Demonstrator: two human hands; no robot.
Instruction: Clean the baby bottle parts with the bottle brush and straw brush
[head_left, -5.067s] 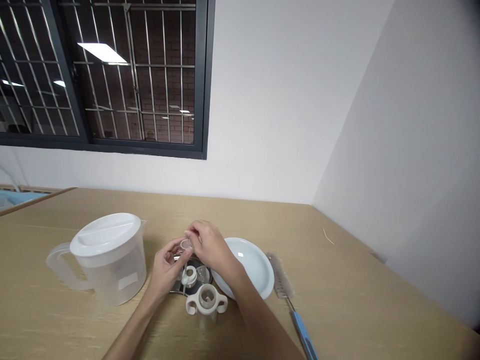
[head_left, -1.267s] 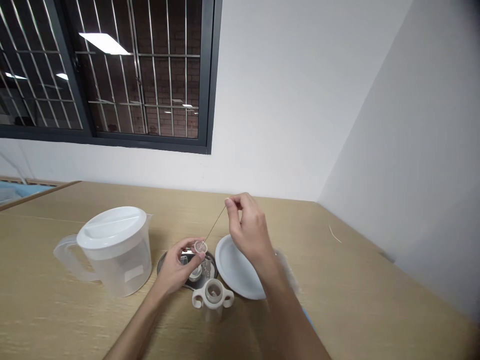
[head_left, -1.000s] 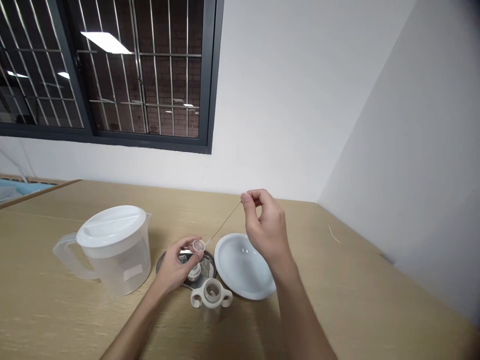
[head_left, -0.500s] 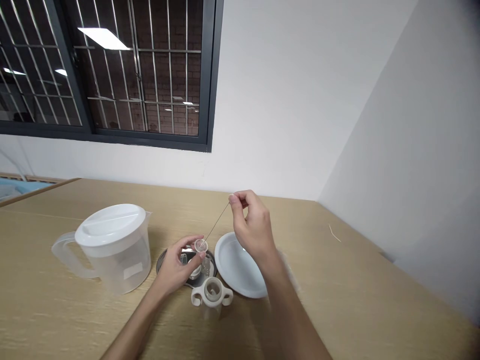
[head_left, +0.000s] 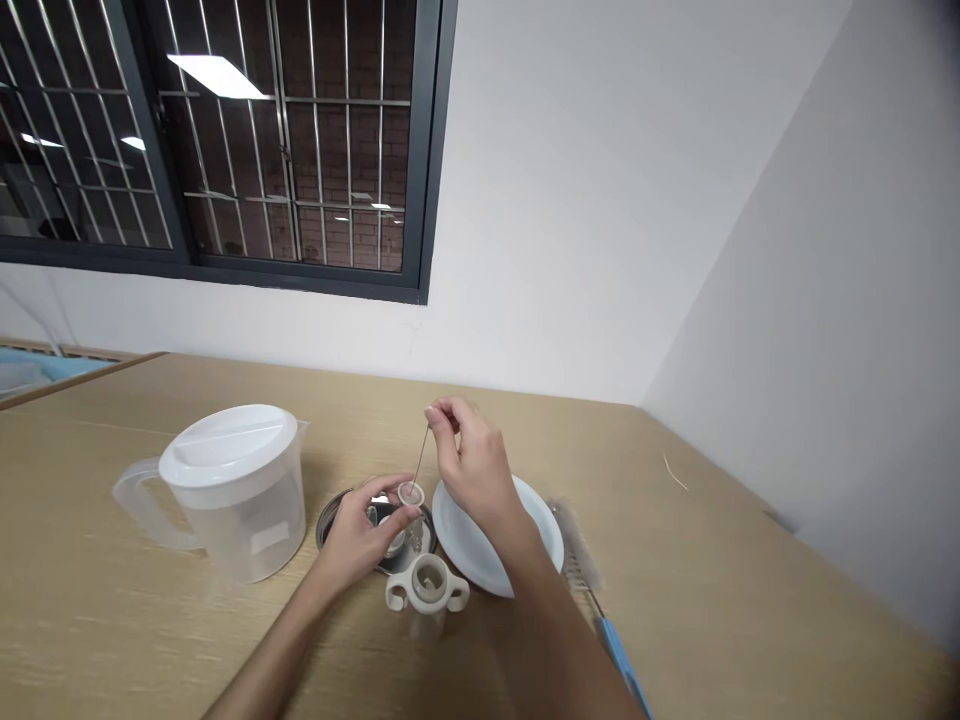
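My left hand pinches a small clear straw piece with a round top over a small steel dish. My right hand pinches the upper end of a thin wire brush, which runs down into that clear piece. A cream two-handled cup lid sits on a clear cup just in front of the dish. More small parts lie in the dish, partly hidden by my left hand.
A clear plastic jug with a white lid stands to the left. A white plate lies to the right, a bottle brush with a blue handle beside it. The wooden table meets white walls at the back and right.
My right hand drew the thin wire brush up and to the right out of the clear piece, then came back down and left, so the wire now stands nearly upright.
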